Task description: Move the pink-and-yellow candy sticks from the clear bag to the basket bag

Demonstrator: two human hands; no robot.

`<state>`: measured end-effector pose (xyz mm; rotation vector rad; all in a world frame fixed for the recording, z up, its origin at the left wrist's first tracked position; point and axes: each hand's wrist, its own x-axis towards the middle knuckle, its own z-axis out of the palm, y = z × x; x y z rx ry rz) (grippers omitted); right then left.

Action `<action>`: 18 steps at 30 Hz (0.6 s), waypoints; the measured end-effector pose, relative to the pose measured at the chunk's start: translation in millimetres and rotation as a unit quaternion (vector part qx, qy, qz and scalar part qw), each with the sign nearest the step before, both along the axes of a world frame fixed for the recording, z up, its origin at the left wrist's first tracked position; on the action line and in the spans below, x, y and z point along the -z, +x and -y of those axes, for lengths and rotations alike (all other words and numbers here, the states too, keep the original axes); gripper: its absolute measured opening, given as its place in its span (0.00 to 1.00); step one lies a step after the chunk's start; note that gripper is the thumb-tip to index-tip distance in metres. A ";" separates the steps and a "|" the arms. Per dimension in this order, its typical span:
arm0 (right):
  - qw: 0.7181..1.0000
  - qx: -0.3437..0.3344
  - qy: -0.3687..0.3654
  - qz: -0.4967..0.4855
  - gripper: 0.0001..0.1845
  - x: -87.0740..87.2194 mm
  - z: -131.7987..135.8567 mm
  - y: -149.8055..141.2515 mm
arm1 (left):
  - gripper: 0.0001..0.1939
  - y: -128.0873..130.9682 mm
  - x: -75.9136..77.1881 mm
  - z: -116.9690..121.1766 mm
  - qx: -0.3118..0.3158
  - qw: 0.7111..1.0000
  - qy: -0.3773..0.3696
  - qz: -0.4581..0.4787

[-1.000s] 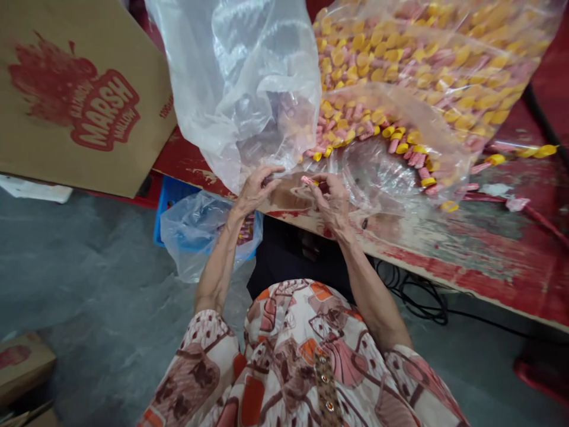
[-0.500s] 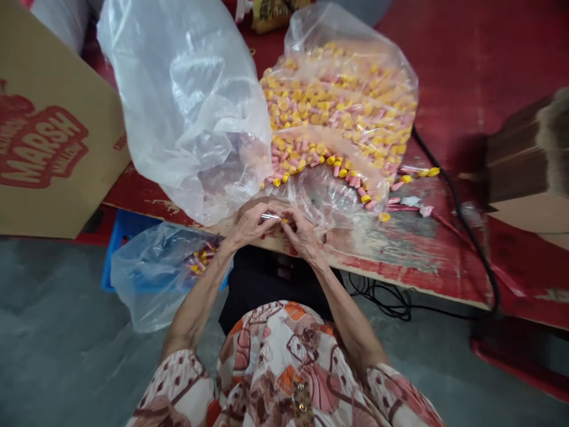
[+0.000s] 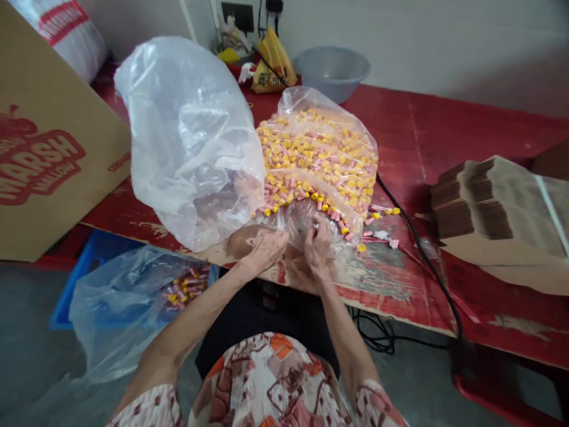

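Pinching a clear plastic bag (image 3: 320,154), the right hand (image 3: 317,252) works beside the half-open left hand (image 3: 265,250).

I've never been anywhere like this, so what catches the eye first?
A clear bag heaped with pink-and-yellow pieces lies in the middle of the red table, beside a puffed-up clear bag. The left hand and right hand are at its near edge. At far left stands a cardboard box printed MARSH MALLOW.
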<state>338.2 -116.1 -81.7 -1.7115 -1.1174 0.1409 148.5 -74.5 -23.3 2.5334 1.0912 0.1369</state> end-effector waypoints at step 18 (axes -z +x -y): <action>0.998 -0.027 0.011 -0.048 0.16 -22.1 -19.8 8.6 | 0.13 -15.1 -13.2 -18.2 -0.040 0.999 -0.022 -0.013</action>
